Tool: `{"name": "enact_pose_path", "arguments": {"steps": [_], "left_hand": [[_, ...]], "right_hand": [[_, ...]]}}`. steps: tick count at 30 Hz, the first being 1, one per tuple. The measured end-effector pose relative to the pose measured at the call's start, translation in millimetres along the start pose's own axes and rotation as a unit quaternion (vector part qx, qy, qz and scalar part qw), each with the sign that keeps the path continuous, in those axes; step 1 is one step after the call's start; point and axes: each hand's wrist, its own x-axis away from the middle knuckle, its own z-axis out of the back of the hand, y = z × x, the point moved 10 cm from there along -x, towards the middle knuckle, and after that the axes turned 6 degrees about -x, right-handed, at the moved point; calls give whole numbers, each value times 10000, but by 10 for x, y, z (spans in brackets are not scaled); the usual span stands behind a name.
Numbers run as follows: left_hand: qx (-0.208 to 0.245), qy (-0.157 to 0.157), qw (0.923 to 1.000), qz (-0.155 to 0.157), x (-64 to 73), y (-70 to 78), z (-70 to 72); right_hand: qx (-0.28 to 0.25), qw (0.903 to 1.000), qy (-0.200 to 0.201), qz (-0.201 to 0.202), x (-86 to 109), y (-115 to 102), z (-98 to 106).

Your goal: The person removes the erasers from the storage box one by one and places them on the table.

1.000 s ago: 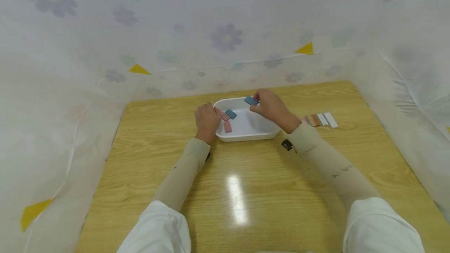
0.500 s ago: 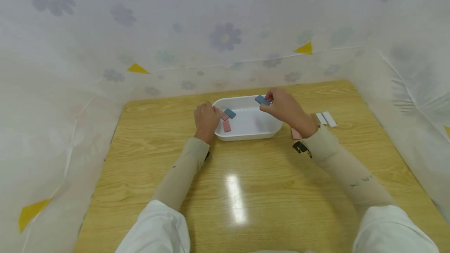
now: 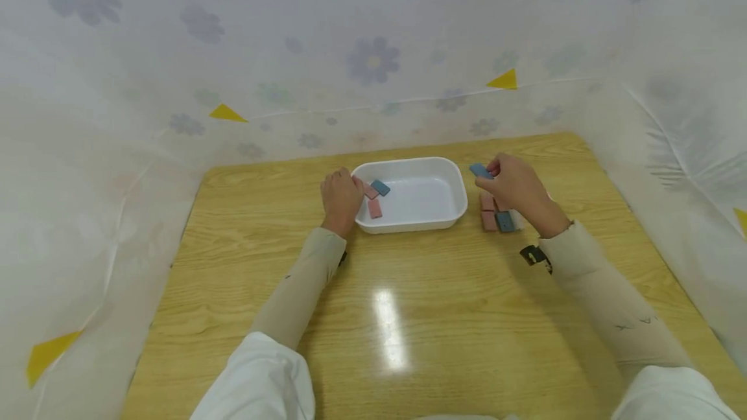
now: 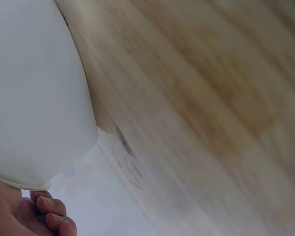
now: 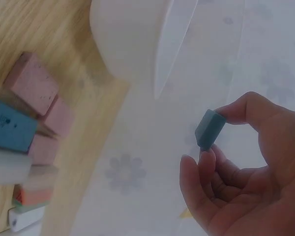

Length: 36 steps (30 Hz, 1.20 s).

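Note:
My right hand [image 3: 516, 190] pinches a blue eraser [image 5: 209, 129] between thumb and fingertips, raised just past the right end of a white plastic basin [image 3: 423, 206]. My left hand [image 3: 340, 198] grips the basin's left rim; the left wrist view shows its fingers [image 4: 53, 205] curled at that rim. Toward the left end inside the basin lie another blue eraser [image 3: 380, 187] and pink erasers [image 3: 375, 209]. Below the right hand, on the table, sits a group with several pink erasers [image 5: 34, 83] and a blue one [image 5: 12, 127].
Beyond those, white erasers [image 5: 27, 218] and an orange-and-green eraser [image 5: 34, 195] continue the row, partly hidden by my right hand in the head view. The wooden table [image 3: 292, 342] ends at a flower-patterned curtain [image 3: 292, 83] behind and at both sides.
My right hand has carried the blue eraser rightward, from over the basin to beyond its right end, uncovering part of the eraser group. The left hand stays at the rim.

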Motion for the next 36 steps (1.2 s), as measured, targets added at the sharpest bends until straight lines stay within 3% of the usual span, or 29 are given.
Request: {"name": "enact_pose_path", "arguments": {"steps": [7, 18, 36], "left_hand": [[68, 20, 10000, -18, -3, 4, 5], [88, -164, 9998, 13, 11, 2, -3], [162, 208, 9996, -109, 21, 25, 66]], "right_hand": [[-18, 9991, 130, -410, 180, 383, 226], [99, 9976, 400, -564, 387, 741, 443], [193, 9957, -361, -833, 492, 1238, 68]]}}
